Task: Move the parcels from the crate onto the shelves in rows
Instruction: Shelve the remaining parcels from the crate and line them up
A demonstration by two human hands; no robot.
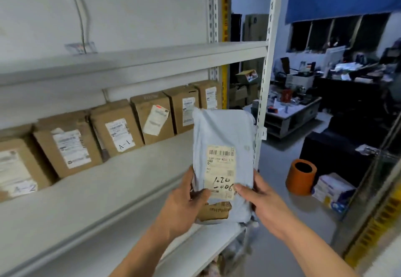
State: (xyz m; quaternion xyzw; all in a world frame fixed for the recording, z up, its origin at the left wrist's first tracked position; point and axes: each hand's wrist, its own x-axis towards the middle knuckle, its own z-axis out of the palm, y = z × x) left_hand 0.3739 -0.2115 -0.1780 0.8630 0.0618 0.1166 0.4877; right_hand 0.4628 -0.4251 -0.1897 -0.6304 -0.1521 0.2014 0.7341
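I hold a pale blue soft parcel [223, 133] upright in front of the shelf's right end, its white label with a barcode and handwriting facing me. My left hand [184, 203] grips its lower left edge, thumb on the front. My right hand [262, 200] grips its lower right edge, thumb on the label. A piece of brown cardboard or paper [214, 211] shows at the parcel's bottom. Several brown cardboard parcels [117, 129] stand in a row along the back of the middle shelf [104, 190]. The crate is not in view.
An upper shelf board [134, 59] spans above the row. The rack's white upright post [263, 94] stands just right of the parcel. On the floor to the right are an orange cylinder bin [300, 177] and a white and blue box [332, 190]. Cluttered desks lie beyond.
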